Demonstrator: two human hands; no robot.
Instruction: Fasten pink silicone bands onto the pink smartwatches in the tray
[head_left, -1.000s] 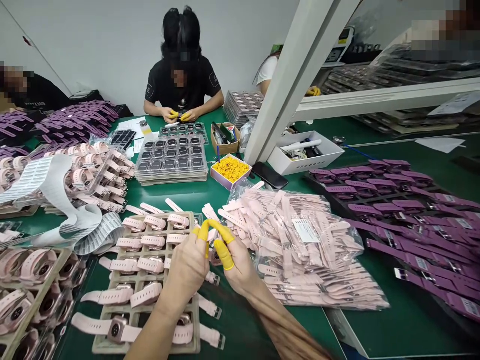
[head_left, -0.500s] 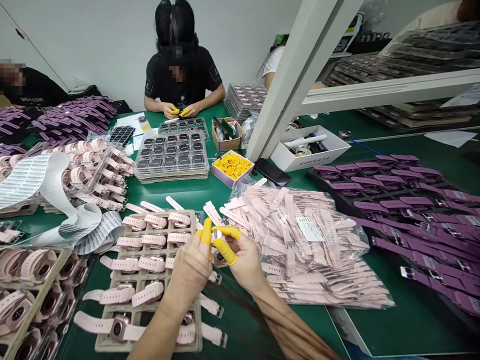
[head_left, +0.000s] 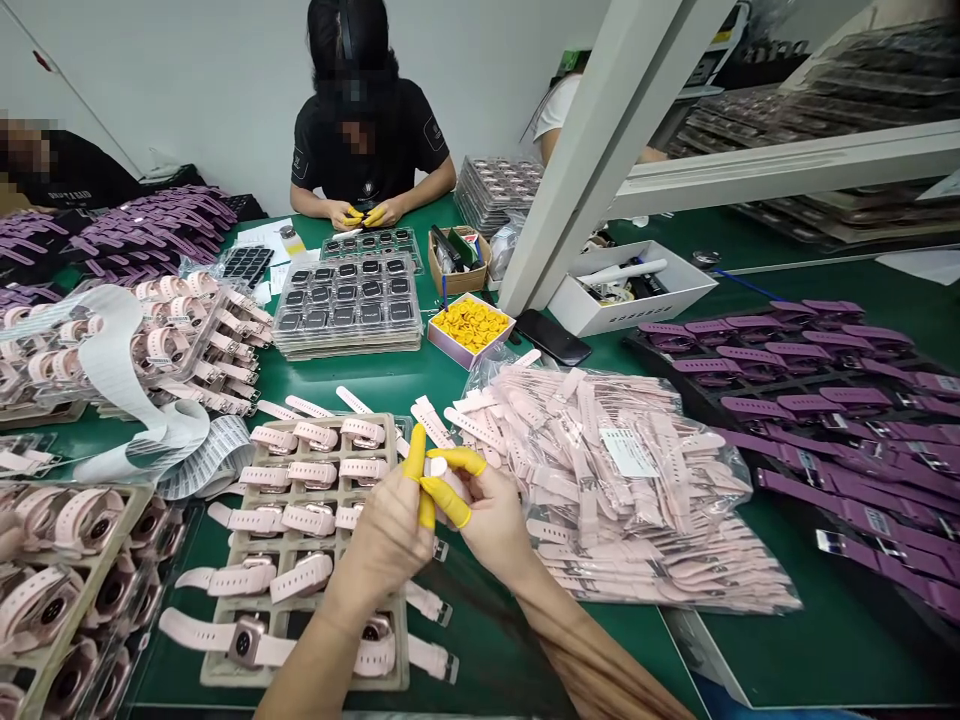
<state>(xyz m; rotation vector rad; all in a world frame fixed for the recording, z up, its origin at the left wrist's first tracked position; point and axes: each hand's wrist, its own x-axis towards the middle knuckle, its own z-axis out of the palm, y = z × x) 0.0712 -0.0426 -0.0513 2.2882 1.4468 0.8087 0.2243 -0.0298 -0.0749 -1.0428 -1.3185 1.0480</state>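
My left hand (head_left: 388, 530) and my right hand (head_left: 491, 512) meet over the right edge of a beige tray (head_left: 401, 640). Yellow finger cots cover several fingertips. Between them the fingers pinch a pale pink watch strap (head_left: 437, 467); only its end shows, and the rest is hidden behind the fingers. The tray's compartments hold several watches with pale pink straps (head_left: 307, 519). At the tray's front, one watch (head_left: 246, 641) lies face down with its strap stretched out. Just right of my right hand is a clear bag of pale pink straps (head_left: 592, 460).
Purple-strapped watches (head_left: 840, 400) lie on a dark tray at right. A box of yellow finger cots (head_left: 471, 328), a phone (head_left: 553, 337) and a tray stack (head_left: 347, 310) stand ahead. Label paper (head_left: 112, 350) curls at left. Opposite sits a co-worker (head_left: 367, 140). A white post (head_left: 577, 160) rises beyond.
The strap end between my fingers has turned, so its metal buckle no longer shows. Both hands stay in nearly the same place. The view has shifted slightly.
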